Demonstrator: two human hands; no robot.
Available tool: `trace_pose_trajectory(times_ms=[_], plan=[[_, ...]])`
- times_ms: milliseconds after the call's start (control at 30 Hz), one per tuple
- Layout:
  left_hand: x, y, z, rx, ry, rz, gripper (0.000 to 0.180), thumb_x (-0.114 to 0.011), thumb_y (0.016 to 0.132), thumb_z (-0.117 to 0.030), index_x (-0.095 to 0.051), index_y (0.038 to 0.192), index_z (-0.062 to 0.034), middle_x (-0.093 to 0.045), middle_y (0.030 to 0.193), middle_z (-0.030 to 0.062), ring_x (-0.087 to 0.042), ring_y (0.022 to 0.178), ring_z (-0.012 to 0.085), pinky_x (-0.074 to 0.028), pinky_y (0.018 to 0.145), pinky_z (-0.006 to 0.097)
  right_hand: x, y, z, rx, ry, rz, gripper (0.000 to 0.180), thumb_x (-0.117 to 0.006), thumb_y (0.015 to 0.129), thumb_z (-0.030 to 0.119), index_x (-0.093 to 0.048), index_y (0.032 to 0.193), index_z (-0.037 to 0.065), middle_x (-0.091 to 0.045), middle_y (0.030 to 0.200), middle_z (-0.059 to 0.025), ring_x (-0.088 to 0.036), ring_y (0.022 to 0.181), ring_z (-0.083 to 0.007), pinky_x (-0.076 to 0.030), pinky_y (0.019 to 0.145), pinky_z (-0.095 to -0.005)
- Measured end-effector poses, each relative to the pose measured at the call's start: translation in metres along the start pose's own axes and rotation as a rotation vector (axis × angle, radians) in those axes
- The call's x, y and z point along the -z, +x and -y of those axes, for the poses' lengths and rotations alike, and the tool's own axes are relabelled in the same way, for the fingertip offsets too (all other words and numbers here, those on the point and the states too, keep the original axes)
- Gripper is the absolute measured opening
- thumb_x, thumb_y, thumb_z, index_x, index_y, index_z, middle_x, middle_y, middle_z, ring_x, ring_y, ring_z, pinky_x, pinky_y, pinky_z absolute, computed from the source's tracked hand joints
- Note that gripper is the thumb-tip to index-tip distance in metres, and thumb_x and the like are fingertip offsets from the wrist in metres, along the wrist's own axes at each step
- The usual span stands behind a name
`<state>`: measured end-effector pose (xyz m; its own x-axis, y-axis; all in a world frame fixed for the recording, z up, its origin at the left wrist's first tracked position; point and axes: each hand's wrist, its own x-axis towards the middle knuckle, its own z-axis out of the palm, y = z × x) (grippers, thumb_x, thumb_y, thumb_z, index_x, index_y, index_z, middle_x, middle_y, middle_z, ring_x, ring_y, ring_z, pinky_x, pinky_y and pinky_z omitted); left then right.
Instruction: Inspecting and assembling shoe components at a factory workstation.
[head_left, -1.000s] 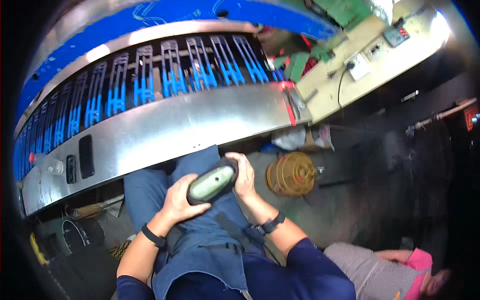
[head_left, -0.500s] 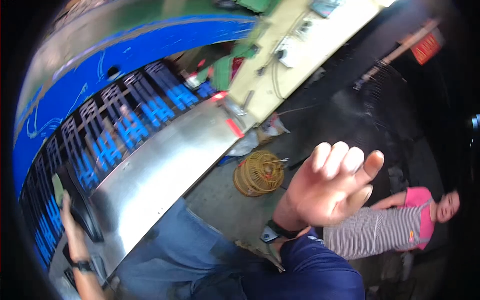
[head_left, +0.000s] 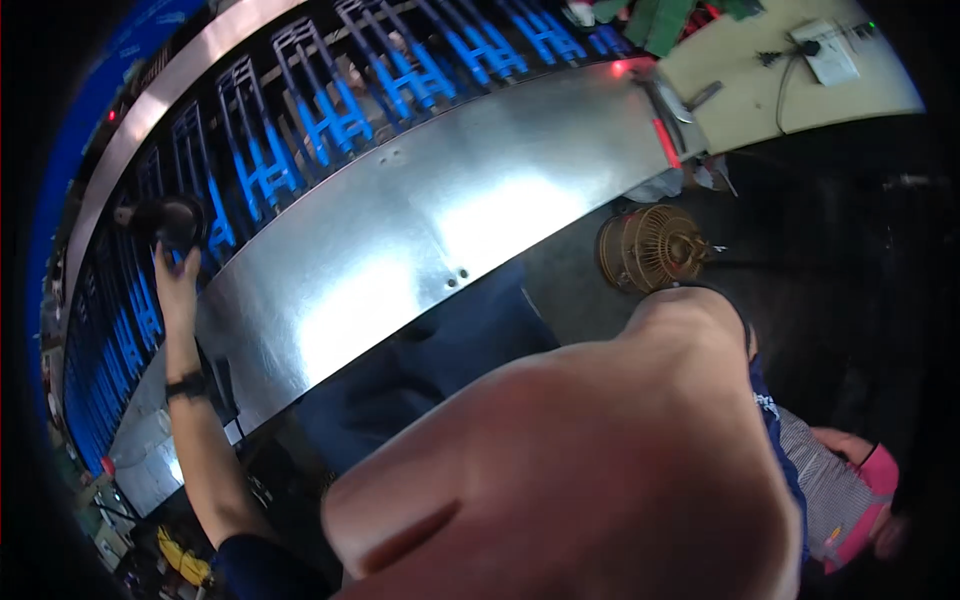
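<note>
My left hand (head_left: 176, 288) reaches up at the far left and holds a dark rounded object (head_left: 166, 222) against the row of blue racks (head_left: 330, 120) on the curved machine. My right hand (head_left: 590, 470) is raised very close to the camera and fills the lower middle of the view as a blurred mass. Its fingers are out of sight and nothing shows in it. A dark band sits on my left wrist (head_left: 186, 385). My blue-trousered legs (head_left: 450, 350) show below the machine's shiny metal panel (head_left: 430, 230).
A round wire-caged fan (head_left: 652, 246) lies on the dark floor right of my legs. A beige bench (head_left: 800, 80) with cables stands at the upper right. Another person in a striped and pink top (head_left: 840, 490) sits at the lower right.
My left hand has carried the dark object from my lap up to the blue racks on the left. My right hand let go and rose toward the camera, now covering much of the view.
</note>
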<state>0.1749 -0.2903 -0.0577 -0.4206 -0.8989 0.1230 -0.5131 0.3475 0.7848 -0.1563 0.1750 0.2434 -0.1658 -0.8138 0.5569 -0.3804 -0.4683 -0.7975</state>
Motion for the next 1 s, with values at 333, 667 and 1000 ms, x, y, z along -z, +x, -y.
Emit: trace_pose_trajectory(times_ms=[333, 667, 1000], plan=[[-0.004, -0.270, -0.179, -0.282, 0.200, 0.280, 0.060, -0.072, 0.083, -0.004, -0.049, 0.138, -0.0016, -0.051, 0.136, 0.0162, -0.058, 0.116, 0.0295, -0.048, 0.096, 0.039, 0.001, -0.038, 0.126, 0.414, -0.276, -0.015, 0.019, -0.073, 0.071, 0.019, -0.063, 0.068, 0.003, -0.059, 0.065, -0.0101, -0.059, 0.058, -0.0223, -0.046, 0.056, -0.0350], [-0.047, -0.344, -0.177, -0.661, 0.430, 0.158, 0.037, -0.072, 0.081, -0.009, -0.064, 0.116, -0.0003, -0.058, 0.125, 0.0180, -0.054, 0.120, 0.0376, -0.041, 0.102, 0.047, 0.010, -0.061, 0.192, 0.727, -0.530, 0.008, 0.021, -0.070, 0.069, 0.023, -0.060, 0.063, 0.006, -0.054, 0.060, -0.0072, -0.055, 0.056, -0.0212, -0.042, 0.055, -0.0354], [-0.058, -0.334, -0.162, -0.799, 0.251, 0.064, 0.034, -0.072, 0.081, -0.012, -0.066, 0.113, -0.0018, -0.059, 0.125, 0.0173, -0.054, 0.120, 0.0367, -0.041, 0.103, 0.047, -0.009, -0.066, 0.231, 0.951, -0.858, 0.111, 0.024, -0.067, 0.067, 0.028, -0.056, 0.058, 0.008, -0.049, 0.055, -0.0043, -0.051, 0.054, -0.0201, -0.038, 0.054, -0.0358]])
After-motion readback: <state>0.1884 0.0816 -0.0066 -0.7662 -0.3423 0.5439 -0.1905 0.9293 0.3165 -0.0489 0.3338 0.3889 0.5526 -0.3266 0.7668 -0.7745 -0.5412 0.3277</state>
